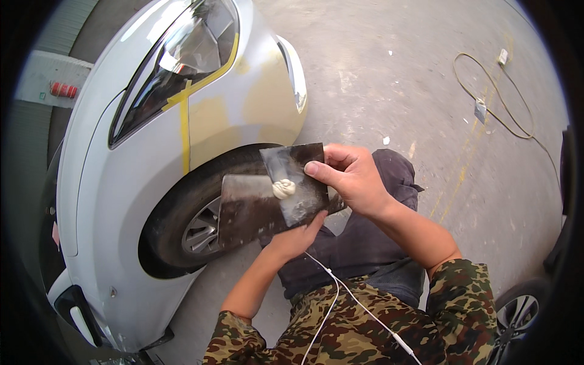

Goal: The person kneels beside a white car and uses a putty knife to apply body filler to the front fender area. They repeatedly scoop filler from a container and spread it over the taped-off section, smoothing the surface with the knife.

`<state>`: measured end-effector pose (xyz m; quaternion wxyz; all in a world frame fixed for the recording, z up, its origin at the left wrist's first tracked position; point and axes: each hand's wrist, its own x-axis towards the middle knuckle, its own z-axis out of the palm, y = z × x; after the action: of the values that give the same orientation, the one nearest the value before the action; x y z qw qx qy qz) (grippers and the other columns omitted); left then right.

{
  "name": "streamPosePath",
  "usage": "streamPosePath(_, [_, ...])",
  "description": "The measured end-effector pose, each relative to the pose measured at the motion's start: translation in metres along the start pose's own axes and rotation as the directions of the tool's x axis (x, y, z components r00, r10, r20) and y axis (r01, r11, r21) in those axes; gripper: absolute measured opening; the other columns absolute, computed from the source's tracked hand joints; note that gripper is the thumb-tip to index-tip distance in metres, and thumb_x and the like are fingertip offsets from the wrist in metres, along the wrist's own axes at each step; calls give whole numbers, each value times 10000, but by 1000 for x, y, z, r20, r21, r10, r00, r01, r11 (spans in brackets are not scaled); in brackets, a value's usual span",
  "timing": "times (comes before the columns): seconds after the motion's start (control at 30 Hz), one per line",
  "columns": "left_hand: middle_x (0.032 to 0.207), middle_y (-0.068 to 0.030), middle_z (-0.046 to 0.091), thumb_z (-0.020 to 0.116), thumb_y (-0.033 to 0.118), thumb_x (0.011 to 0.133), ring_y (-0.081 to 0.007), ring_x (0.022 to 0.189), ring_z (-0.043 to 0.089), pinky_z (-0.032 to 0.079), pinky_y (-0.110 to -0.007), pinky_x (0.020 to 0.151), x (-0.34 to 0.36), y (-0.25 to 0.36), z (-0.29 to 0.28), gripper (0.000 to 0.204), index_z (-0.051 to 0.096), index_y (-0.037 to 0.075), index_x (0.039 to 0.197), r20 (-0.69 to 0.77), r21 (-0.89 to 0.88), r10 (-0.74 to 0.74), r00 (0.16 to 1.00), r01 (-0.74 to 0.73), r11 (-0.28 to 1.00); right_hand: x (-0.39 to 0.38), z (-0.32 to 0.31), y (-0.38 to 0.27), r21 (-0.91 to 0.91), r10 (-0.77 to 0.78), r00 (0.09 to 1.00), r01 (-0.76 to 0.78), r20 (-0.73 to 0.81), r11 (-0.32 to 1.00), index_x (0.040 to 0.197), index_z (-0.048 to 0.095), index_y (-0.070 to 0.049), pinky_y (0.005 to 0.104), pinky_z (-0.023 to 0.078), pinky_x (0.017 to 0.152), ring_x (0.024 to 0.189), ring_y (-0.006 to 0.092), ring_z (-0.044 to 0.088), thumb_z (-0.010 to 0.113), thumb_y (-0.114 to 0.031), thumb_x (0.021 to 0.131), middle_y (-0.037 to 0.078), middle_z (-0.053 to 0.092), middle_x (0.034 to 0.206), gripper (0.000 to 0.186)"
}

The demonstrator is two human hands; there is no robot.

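My right hand (358, 179) pinches a flat metal putty spreader (313, 159) between thumb and fingers. A cream dab of body filler (283, 188) sits near its left edge. Beneath it, my left hand (297, 241) supports a second, brownish metal spreader (244, 210) from below; most of those fingers are hidden. The two blades overlap, and I cannot tell whether they touch. Just beyond them stands a silver-white car (131, 194), its rear panel patched with yellowish filler (258, 103) above the wheel (199, 231).
Yellow masking tape (185, 131) runs down the panel and along the window edge. A cable (496, 85) loops over the concrete floor (365, 67) at the far right. Another wheel (517, 313) shows at lower right. A white cord (331, 277) hangs over my camouflage shirt.
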<state>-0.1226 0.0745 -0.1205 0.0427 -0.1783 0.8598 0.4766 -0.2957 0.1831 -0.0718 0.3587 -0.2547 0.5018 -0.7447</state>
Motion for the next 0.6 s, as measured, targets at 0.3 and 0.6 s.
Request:
streamPosePath(0.3, [1125,-52,743,600,268,1049,-131,1057,649,482,-290,975,-114,-35,-87,324,743,1,1165,-664,-48,-197,722,221,974,-6,-80,5,346,-70,945,185,-319,920,1128,632,-65,275,559,769,895,111,686,622,-164,1024,40,705,1052,144])
streamPosePath(0.6, [1362,-177,617,764,419,915,-218,1226,582,382,-331,1100,-247,-203,-53,638,634,-88,1280,-699,-351,-607,377,559,752,-11,-141,87,327,92,890,67,-447,943,1219,635,-53,344,597,785,928,147,694,599,-164,1034,54,708,1099,219])
